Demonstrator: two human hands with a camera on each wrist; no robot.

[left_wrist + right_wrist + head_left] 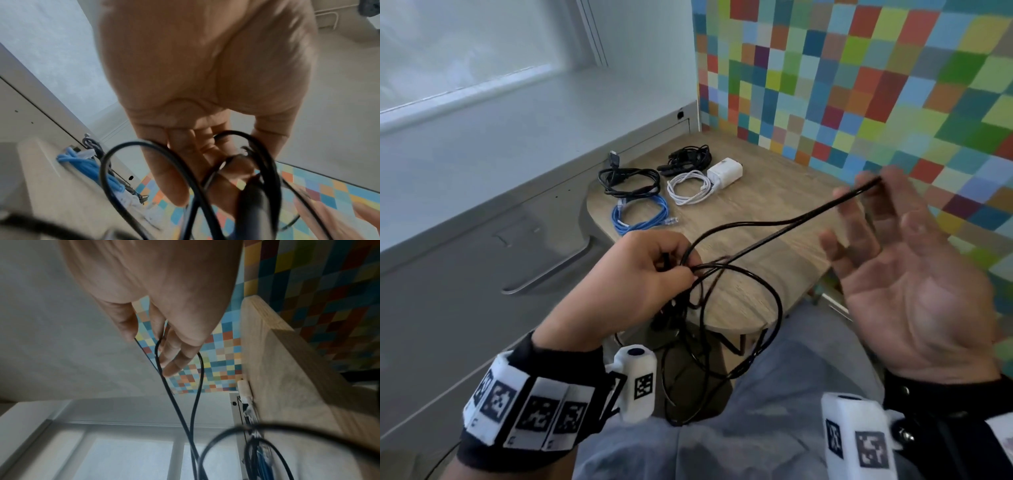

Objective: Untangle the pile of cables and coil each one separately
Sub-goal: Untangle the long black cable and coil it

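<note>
While four coils wait at the table's [774, 219] far-left corner: one black cable [743, 274] remains, held over the near edge.
Left hand [633, 274]: pinching gathered loops, anchoring them.
Right hand [907, 274]: fingers spread, a loop hooked over them, sizing the next turn.

**Banded wrists, bare hands**

Both hands are bare. The left wrist band [530, 407] is black, ringed with white blocks bearing black square markers, plus a white camera housing [637, 383]. The right wrist camera [858, 442] is likewise white and marked. Grey trousers [722, 445].
</note>
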